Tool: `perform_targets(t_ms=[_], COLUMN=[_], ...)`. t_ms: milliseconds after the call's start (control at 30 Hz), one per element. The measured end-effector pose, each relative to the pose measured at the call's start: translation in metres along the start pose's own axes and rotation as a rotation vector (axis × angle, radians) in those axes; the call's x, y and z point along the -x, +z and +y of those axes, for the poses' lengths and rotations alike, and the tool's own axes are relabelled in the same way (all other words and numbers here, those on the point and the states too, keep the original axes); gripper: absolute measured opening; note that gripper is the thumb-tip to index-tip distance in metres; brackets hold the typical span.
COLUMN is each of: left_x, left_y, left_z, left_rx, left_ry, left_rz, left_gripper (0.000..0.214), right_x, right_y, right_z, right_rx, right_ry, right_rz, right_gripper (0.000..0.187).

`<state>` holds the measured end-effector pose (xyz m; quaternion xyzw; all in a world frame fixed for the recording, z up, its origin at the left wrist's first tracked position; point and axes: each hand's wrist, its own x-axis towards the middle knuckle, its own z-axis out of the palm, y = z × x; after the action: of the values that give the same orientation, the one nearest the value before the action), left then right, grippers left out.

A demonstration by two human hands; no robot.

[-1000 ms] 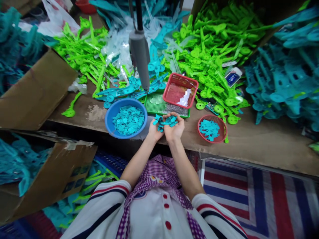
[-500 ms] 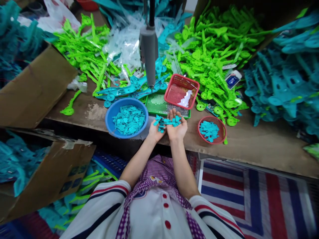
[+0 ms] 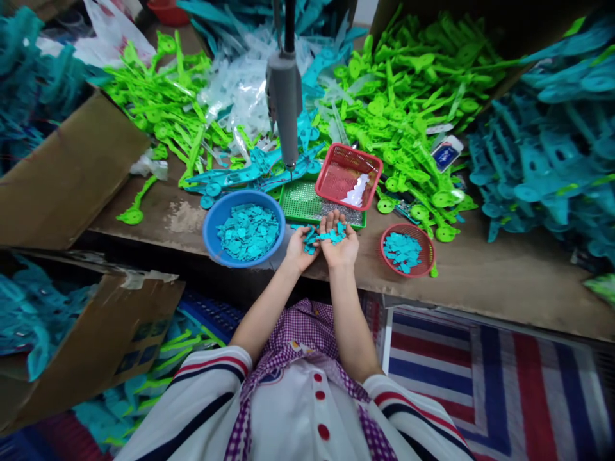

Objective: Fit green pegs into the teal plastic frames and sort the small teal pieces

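Small flat teal plastic pieces point(image 3: 331, 236) lie in my two hands, which are held palm up side by side at the table's front edge. My left hand point(image 3: 298, 255) curls around some of the pieces at its fingers. On the palm and fingers of my right hand point(image 3: 341, 253) rests a larger share of them. Just left of my hands stands a blue basin point(image 3: 240, 262) filled with similar teal pieces. To the right, a small round red basket point(image 3: 426, 266) holds more. Beyond my fingertips is a green perforated tray point(image 3: 298, 200).
A grey electric screwdriver point(image 3: 284, 105) hangs above the tray. A red rectangular basket point(image 3: 336, 186) with white pieces overlaps the tray. Heaps of bright green parts point(image 3: 413, 109) cover the back. Teal parts point(image 3: 542, 153) are stacked at right; a cardboard box point(image 3: 72, 160) stands at left.
My hands stay nearly in place. The teal pieces have shifted a little, and the fingers of my left hand are curled more around theirs.
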<state>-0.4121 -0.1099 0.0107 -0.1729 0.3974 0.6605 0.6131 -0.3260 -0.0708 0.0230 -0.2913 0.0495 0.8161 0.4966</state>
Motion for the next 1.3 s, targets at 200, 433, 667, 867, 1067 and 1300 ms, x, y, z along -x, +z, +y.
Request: perform_targets(t_ms=[200, 433, 667, 867, 1067, 1300], left_x=[0.002, 0.004, 0.005, 0.007, 0.008, 0.048], left_y=[-0.007, -0.012, -0.011, -0.01, -0.008, -0.025], left_z=[0.001, 0.001, 0.001, 0.002, 0.002, 0.004], left_rx=[0.031, -0.016, -0.036, -0.043, -0.055, -0.082], left_ry=[-0.101, -0.091, -0.091, -0.109, -0.105, -0.211], left_rz=[-0.144, -0.165, -0.159, -0.171, -0.163, -0.118], left_gripper=[0.025, 0.021, 0.024, 0.031, 0.032, 0.028], right_x=[0.004, 0.007, 0.01, 0.013, 0.013, 0.027], right_y=[-0.004, -0.011, -0.011, -0.009, -0.012, -0.025], right_z=[-0.008, -0.015, -0.019, -0.024, -0.026, -0.061], right_rx=[-0.049, -0.034, -0.001, 0.041, 0.058, 0.188], right_ry=[0.022, 0.006, -0.019, -0.045, -0.049, -0.067], right_rz=[-0.016, -0.061, -0.072, -0.065, -0.058, -0.007], right_gripper=[0.039, 0.04, 0.042, 0.043, 0.043, 0.035])
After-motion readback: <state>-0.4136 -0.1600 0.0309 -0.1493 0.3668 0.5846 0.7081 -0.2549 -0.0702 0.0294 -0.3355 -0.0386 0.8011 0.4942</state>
